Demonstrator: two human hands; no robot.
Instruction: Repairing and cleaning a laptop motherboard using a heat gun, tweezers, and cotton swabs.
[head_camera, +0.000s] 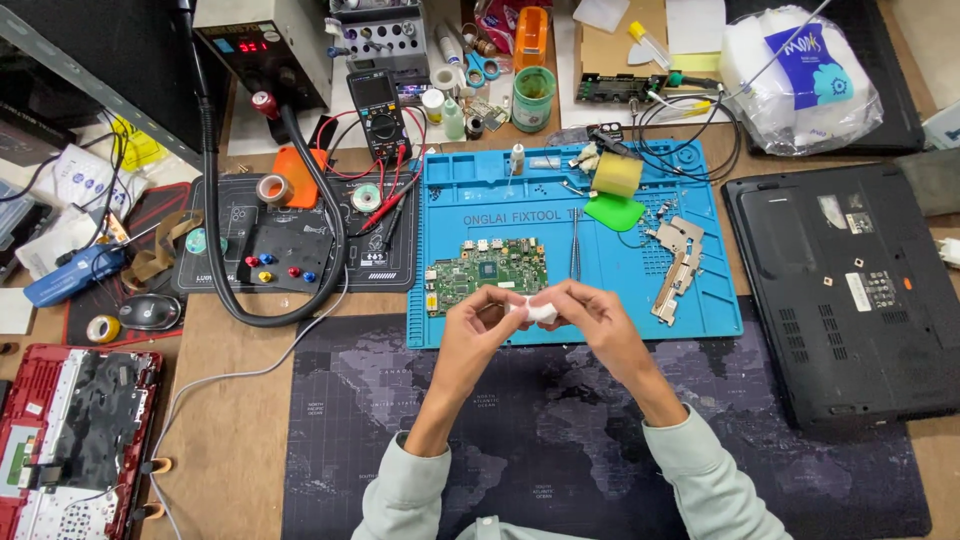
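Small white wad (540, 312) pinched at frame centre between left hand (474, 322) and right hand (590, 318) fingertips, below green circuit board (485, 270).

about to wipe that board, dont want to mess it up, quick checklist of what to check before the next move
1. White wad pinched by both hands, left hand and right hand: ok.
2. Green circuit board lying flat on the blue mat, just beyond the hands: ok.
3. Tweezers lie apart from the board, to its right: ok.
4. Metal bracket set aside on the mat: ok.
5. Wad wet or dry: cannot tell.
6. Small white bottle upright at the mat's far edge, cap state: cannot tell.
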